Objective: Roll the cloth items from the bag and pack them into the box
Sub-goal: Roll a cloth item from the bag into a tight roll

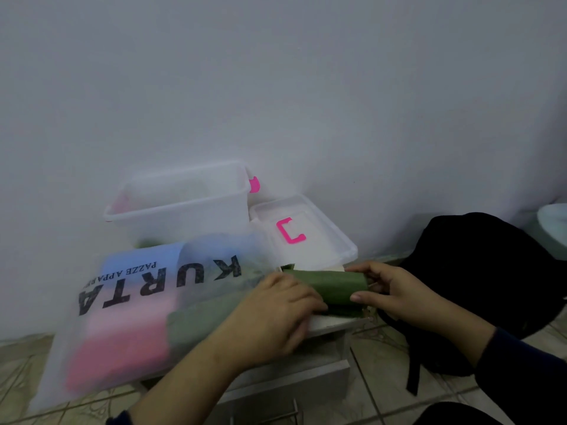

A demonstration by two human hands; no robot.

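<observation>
A green cloth [333,288] lies rolled into a tube on a low white stand, just in front of me. My right hand [395,294] grips the roll's right end, thumb under and fingers over. My left hand [276,314] curls over the roll's left part, where more green cloth trails off toward the translucent plastic bag [132,302] printed "KURTA". Pink and blue cloth show through that bag. A clear plastic box [181,207] with pink latches stands open behind, against the wall.
The box's lid [313,237], with a pink handle, lies flat to the right of the box. A black backpack [478,271] sits on the tiled floor at the right. A white wall rises close behind everything.
</observation>
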